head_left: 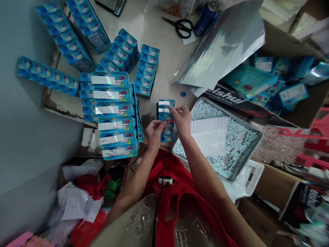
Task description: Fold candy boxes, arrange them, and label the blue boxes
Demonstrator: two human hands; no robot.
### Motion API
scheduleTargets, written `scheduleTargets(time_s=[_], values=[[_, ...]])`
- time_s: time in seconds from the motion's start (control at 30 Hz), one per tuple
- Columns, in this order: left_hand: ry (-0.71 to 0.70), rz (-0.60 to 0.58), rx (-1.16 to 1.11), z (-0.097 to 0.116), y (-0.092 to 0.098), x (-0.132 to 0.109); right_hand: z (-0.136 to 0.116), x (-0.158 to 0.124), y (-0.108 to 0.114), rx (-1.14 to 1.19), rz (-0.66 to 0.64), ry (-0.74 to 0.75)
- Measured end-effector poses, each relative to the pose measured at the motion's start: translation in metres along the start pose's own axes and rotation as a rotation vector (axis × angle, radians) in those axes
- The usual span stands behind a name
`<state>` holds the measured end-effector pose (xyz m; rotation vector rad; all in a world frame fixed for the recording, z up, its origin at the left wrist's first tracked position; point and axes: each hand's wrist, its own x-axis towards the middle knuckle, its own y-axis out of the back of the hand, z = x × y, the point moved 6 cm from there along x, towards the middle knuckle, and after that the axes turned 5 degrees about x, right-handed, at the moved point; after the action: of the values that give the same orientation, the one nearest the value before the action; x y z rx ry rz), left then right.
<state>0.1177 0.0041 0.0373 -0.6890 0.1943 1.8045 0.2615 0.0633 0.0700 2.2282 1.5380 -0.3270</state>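
Note:
A short row of small blue candy boxes lies on the table in front of me. Pale shiny sticker strips show on its two far boxes; the nearer ones show bare blue ends. My right hand is closed at the fingertips on the right end of the second strip, against the box. Just left of the row, my left hand makes a pinch over the middle boxes; what lies between its fingertips is too small to make out. A white sticker sheet rests on the candy tray beside my right forearm.
At left stands a large stack of blue boxes with strips on top, other rows behind. The metal tray holds small pale-blue candies. Farther off are scissors, a can, silver sheeting and a carton of boxes.

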Motion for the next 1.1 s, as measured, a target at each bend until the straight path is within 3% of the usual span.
scheduleTargets(time_s=[0.23, 0.47, 0.63, 0.8, 0.93, 1.03, 1.1], values=[[-0.114, 0.157, 0.197, -0.002, 0.018, 0.011, 0.017, -0.013, 0.008, 0.071, -0.120, -0.067], [-0.307, 0.319, 0.625, 0.010, 0.019, 0.023, 0.020, -0.007, 0.005, -0.171, 0.026, 0.071], [-0.283, 0.308, 0.682, 0.007, 0.022, 0.031, 0.021, -0.006, -0.004, -0.305, 0.039, 0.100], [-0.185, 0.239, 0.653, -0.014, 0.020, 0.045, 0.032, 0.003, 0.005, -0.420, 0.131, 0.114], [-0.050, 0.253, 0.571, -0.032, 0.029, 0.059, 0.054, 0.017, 0.009, -0.276, 0.099, 0.021], [-0.003, 0.311, 0.591, -0.037, 0.039, 0.056, 0.058, 0.011, 0.006, -0.214, 0.044, 0.069], [-0.046, 0.224, 0.559, -0.037, 0.034, 0.049, 0.063, -0.002, 0.004, -0.211, 0.015, 0.091]])
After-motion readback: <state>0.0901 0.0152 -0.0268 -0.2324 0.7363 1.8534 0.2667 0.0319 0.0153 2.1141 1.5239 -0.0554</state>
